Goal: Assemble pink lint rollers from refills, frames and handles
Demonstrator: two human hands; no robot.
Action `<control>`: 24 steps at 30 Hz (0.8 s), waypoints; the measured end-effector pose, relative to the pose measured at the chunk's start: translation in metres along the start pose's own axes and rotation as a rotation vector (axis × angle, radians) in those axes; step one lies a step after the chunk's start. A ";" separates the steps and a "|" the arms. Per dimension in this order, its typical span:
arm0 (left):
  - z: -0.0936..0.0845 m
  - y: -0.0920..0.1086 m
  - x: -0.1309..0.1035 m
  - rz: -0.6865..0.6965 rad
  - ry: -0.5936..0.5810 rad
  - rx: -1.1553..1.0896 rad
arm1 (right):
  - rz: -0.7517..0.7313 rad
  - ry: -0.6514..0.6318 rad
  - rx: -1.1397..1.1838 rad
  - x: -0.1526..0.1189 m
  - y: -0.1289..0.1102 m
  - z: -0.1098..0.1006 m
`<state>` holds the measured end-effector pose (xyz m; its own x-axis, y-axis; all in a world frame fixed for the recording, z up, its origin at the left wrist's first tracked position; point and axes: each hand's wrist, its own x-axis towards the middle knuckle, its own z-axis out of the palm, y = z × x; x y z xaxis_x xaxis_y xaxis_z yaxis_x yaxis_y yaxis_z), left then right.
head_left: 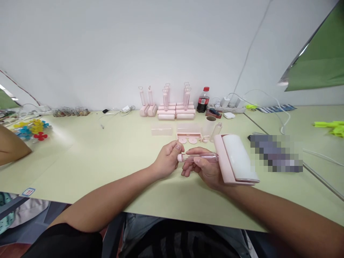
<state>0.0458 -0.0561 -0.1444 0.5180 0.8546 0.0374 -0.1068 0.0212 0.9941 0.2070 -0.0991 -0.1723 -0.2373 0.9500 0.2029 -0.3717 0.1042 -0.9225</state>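
Observation:
A lint roller (240, 157) with a white roll, a pink cover and a clear pinkish handle (201, 157) lies across my right hand (208, 170). The fingers of that hand are wrapped around the handle, and the roller head rests above my wrist. My left hand (169, 157) is closed, its thumb and fingers pinched right beside the pink end cap (180, 157). What sits between those fingertips is too small to make out. Just beyond my hands lie an opened pink case (189, 135), a clear tube (216, 132) and a white cardboard-like cylinder (209, 127).
Several finished-looking pink lint rollers (176, 113) stand along the wall. Beside them are a cola bottle (203, 100) and a power strip (228, 109) with cables. A blurred-out phone-like object (276, 154) lies right. Another person's arm (12, 147) rests at left near colourful plastic flowers (34, 129).

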 end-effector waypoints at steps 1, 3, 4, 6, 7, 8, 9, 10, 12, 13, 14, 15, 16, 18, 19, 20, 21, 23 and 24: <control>0.000 0.000 0.001 -0.003 -0.014 0.000 | -0.001 -0.010 -0.012 0.001 0.000 -0.001; -0.002 -0.001 0.004 -0.034 -0.069 -0.023 | -0.008 -0.045 -0.044 0.003 -0.002 -0.006; -0.003 -0.002 0.005 -0.058 -0.105 -0.039 | -0.012 -0.071 -0.068 0.005 -0.003 -0.009; -0.005 -0.004 0.008 -0.084 -0.165 -0.063 | -0.020 -0.133 -0.128 0.007 -0.004 -0.015; -0.005 -0.006 0.009 -0.076 -0.174 -0.065 | -0.023 -0.159 -0.156 0.008 -0.005 -0.018; -0.005 -0.007 0.010 -0.051 -0.160 -0.054 | -0.025 -0.172 -0.177 0.009 -0.006 -0.020; -0.005 -0.009 0.010 -0.013 -0.123 -0.033 | -0.023 -0.168 -0.185 0.009 -0.006 -0.022; -0.005 -0.011 0.011 0.030 -0.076 -0.004 | -0.016 -0.149 -0.180 0.010 -0.006 -0.022; -0.005 -0.015 0.011 0.095 0.003 0.055 | 0.007 -0.096 -0.151 0.010 -0.006 -0.021; -0.005 -0.017 0.012 0.106 0.014 0.072 | 0.019 -0.075 -0.138 0.011 -0.006 -0.020; -0.005 -0.018 0.013 0.098 0.001 0.073 | 0.026 -0.060 -0.129 0.011 -0.006 -0.019; -0.006 -0.018 0.013 0.076 -0.028 0.057 | 0.029 -0.056 -0.131 0.011 -0.006 -0.017; -0.006 -0.018 0.014 0.049 -0.060 0.034 | 0.029 -0.059 -0.141 0.011 -0.006 -0.016; -0.007 -0.017 0.015 0.006 -0.101 -0.010 | 0.023 -0.066 -0.176 0.012 -0.008 -0.015; -0.007 -0.016 0.016 -0.012 -0.112 -0.029 | 0.017 -0.067 -0.192 0.012 -0.009 -0.015; -0.007 -0.014 0.016 -0.029 -0.121 -0.046 | 0.013 -0.068 -0.207 0.012 -0.010 -0.015; -0.008 -0.013 0.016 -0.047 -0.130 -0.064 | 0.009 -0.072 -0.216 0.011 -0.011 -0.014; -0.009 -0.011 0.016 -0.097 -0.166 -0.109 | 0.006 -0.091 -0.224 0.011 -0.013 -0.014; -0.009 -0.011 0.015 -0.121 -0.185 -0.129 | 0.003 -0.107 -0.231 0.010 -0.014 -0.014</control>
<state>0.0470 -0.0387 -0.1556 0.6790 0.7324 -0.0506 -0.1360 0.1933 0.9717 0.2226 -0.0866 -0.1621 -0.3366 0.9149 0.2227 -0.1589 0.1780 -0.9711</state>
